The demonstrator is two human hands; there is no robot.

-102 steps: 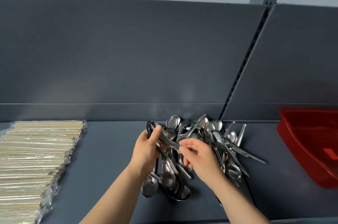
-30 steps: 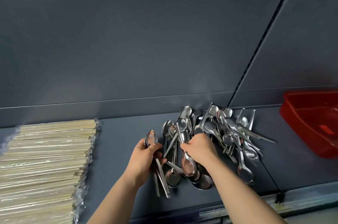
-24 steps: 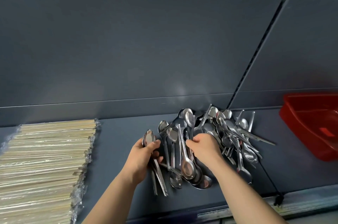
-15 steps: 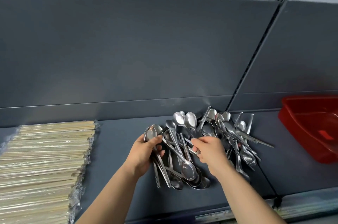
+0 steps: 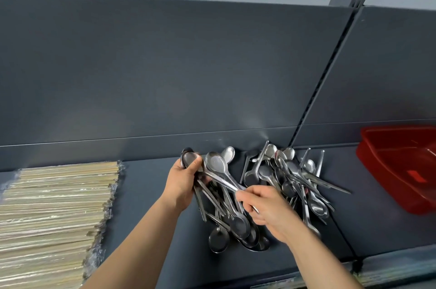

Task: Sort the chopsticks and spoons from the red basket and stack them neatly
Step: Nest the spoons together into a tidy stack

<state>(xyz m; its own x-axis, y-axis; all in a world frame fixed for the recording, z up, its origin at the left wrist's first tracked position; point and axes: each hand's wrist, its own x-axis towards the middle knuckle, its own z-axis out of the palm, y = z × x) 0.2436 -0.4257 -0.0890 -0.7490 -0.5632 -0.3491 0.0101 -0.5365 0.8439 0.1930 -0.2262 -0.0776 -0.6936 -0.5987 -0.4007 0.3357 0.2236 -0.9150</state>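
Note:
A heap of metal spoons (image 5: pixel 287 177) lies on the dark grey shelf (image 5: pixel 146 194), in the middle. My left hand (image 5: pixel 182 182) grips a nested bundle of spoons (image 5: pixel 188 160), thumb on the top bowl, handles pointing down toward me. My right hand (image 5: pixel 269 210) pinches the handle end of a single spoon (image 5: pixel 215 166), whose bowl lies beside the bundle's bowls. More spoons (image 5: pixel 238 225) lie under and between my hands. Wrapped chopsticks (image 5: pixel 54 213) are stacked flat at the left. The red basket (image 5: pixel 387 166) stands at the right.
A tall grey back panel (image 5: pixel 165 64) rises behind the shelf, with a slotted upright (image 5: pixel 323 81) dividing two bays. The shelf's front edge (image 5: pixel 295 281) runs just below my forearms. Bare shelf shows between the chopsticks and the spoons.
My right hand has drawn one spoon out of the heap and brought its bowl up beside the bundle in my left hand. The left hand has risen slightly with its bundle.

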